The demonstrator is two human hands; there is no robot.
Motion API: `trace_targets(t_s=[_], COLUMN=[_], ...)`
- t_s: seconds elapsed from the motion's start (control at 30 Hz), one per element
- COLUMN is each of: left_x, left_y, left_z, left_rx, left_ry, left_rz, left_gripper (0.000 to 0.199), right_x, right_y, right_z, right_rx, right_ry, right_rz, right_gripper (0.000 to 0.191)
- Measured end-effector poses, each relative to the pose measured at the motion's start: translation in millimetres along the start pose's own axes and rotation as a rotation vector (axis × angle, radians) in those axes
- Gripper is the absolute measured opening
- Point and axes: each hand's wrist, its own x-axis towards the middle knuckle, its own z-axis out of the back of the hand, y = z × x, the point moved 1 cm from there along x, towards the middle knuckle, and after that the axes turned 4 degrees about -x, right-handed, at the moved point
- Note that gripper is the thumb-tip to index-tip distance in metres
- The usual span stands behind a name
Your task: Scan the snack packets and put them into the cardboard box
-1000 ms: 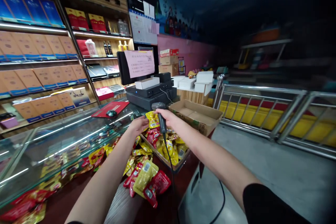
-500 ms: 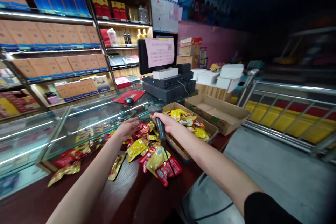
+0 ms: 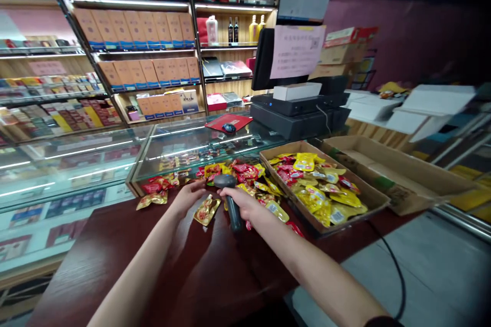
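Note:
My right hand is wrapped round the handle of a dark grey barcode scanner, held over the counter with its head towards the far side. To its left, my left hand is open and holds nothing, its fingers stretched towards the scanner head. Just below those fingers lies a single gold snack packet on the dark red counter. A heap of red and yellow snack packets spreads behind and beside the scanner, partly hidden by my right hand.
Right of the heap, a cardboard tray holds more packets, with another cardboard box beyond it. Behind are a glass display case, a mouse on a red folder and a monitor. More packets lie far left.
The view has turned left, so the counter and shelves appear farther right. Both hands have moved left relative to the heap, the scanner with my right hand, nearer the single gold packet.

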Motion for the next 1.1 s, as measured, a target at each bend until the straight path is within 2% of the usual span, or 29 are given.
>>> trace_targets(t_s=[0.1, 0.17, 0.27, 0.37, 0.47, 0.57, 0.67, 0.73, 0.87, 0.97, 1.1], left_x=[0, -2, -10, -19, -19, -12, -6, -5, -6, -5, 0], left_y=[18, 28, 34, 35, 34, 35, 33, 30, 20, 14, 8], left_z=[8.4, 9.4, 2.3, -8.3, -12.2, -8.5, -3.0, -0.9, -2.5, -5.5, -8.6], left_rx=[0.267, 0.449, 0.734, 0.888, 0.788, 0.542, 0.293, 0.189, 0.082, -0.011, 0.148], left_ry=[-0.020, 0.010, 0.070, 0.036, -0.012, 0.100, 0.247, 0.276, 0.234, 0.221, 0.305], left_rz=[-0.083, -0.099, -0.161, -0.237, -0.221, -0.108, 0.054, 0.098, 0.099, 0.156, 0.196], left_gripper=[0.044, 0.040, 0.035, 0.041, 0.031, 0.022, 0.037, 0.045, 0.050, 0.052, 0.049], right_x=[8, 15, 23, 26, 24, 21, 20, 20, 19, 17, 11], right_y=[-18, -28, -40, -43, -38, -29, -23, -20, -20, -19, -14], right_z=[-7, -9, -9, -7, -3, 2, 10, 14, 17, 17, 19], right_rx=[-0.045, -0.050, -0.003, 0.090, 0.192, 0.245, 0.156, 0.071, -0.006, 0.008, -0.102], right_ry=[-0.048, -0.065, -0.086, -0.092, -0.072, -0.033, -0.085, -0.104, -0.023, -0.022, -0.047], right_rz=[-0.024, -0.044, -0.035, -0.017, 0.001, 0.079, 0.175, 0.218, 0.203, 0.216, 0.317], right_gripper=[0.011, 0.011, 0.012, 0.012, 0.011, 0.013, 0.015, 0.017, 0.017, 0.016, 0.015])
